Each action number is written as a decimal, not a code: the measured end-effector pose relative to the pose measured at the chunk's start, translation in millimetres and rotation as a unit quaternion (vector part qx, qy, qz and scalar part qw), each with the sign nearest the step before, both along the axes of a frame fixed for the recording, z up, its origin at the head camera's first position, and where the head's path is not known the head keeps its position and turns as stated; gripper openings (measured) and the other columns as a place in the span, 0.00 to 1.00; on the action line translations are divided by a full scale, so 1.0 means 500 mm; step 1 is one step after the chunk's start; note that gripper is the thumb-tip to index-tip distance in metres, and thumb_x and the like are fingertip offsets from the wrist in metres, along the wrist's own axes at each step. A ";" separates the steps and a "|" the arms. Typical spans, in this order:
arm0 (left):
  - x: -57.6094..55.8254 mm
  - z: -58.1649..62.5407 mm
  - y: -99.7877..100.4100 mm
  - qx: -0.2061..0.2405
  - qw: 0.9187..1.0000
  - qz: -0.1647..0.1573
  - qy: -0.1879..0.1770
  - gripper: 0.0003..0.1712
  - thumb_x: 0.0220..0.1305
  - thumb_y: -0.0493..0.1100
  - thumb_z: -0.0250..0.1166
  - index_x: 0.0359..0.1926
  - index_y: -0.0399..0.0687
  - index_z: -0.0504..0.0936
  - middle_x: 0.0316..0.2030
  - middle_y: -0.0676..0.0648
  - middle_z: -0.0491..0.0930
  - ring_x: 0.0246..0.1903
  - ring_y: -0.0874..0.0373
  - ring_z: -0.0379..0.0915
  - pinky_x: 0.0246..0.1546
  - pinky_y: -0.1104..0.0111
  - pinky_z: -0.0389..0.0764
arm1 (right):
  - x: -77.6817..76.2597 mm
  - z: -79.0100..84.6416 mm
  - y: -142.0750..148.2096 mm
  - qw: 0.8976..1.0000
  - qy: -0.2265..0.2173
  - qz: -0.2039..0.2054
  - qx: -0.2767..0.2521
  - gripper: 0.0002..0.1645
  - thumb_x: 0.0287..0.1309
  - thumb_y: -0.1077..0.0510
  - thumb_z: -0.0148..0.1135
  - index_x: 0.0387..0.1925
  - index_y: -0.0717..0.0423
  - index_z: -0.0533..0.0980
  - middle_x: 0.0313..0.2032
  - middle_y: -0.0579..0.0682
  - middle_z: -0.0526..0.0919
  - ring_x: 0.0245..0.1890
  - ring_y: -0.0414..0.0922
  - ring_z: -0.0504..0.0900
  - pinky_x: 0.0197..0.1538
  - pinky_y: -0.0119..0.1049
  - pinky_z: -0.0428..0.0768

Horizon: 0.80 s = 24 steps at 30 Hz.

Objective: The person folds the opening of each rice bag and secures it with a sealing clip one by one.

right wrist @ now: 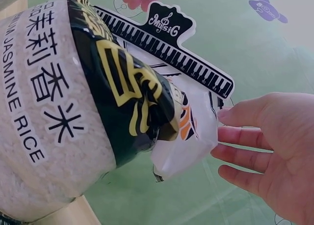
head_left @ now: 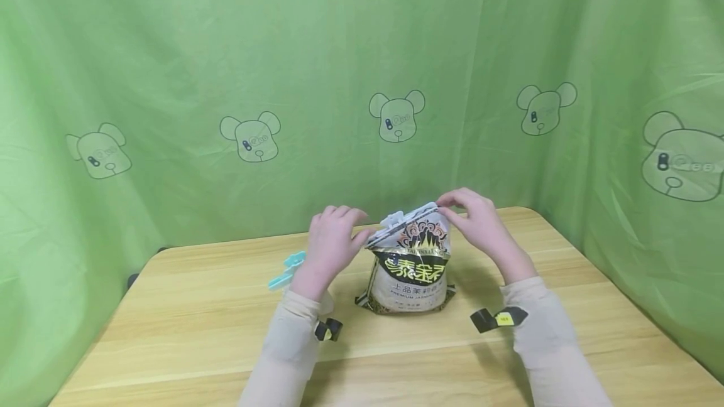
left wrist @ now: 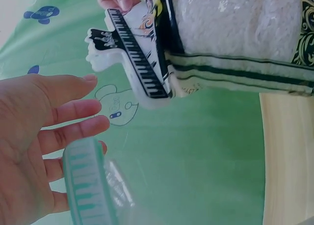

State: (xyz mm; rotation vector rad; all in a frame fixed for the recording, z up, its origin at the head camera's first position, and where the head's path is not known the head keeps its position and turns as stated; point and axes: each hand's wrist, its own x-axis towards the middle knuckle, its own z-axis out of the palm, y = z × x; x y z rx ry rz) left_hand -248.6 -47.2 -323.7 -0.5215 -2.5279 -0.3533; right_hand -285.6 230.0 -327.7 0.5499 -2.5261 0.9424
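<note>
A bag of jasmine rice stands upright on the table, its upper end folded and leaning. Across that top sits a white clip with black piano-key markings, reading "Music". My left hand is beside the clip's left end; in the left wrist view its spread fingers stand apart from it. With fairly straight fingers, my right hand touches the bag's upper right corner. A teal clip with piano-key markings, clear plastic beside it, is near my left wrist, partly hidden in the head view.
The wooden table carries the bag and the clear plastic item. Behind and at both sides hangs a green curtain with printed bear heads. Black bands with small devices are on both wrists over light sleeves.
</note>
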 end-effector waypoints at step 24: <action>-0.001 0.043 -0.124 0.112 0.990 0.062 -0.055 0.20 0.65 0.56 0.62 0.52 0.52 0.81 0.51 0.48 0.83 0.53 0.47 0.75 0.57 0.48 0.73 | 0.002 0.005 0.045 0.999 0.007 -0.024 -0.020 0.14 0.65 0.58 0.59 0.48 0.63 0.77 0.49 0.63 0.81 0.51 0.61 0.79 0.58 0.61 0.75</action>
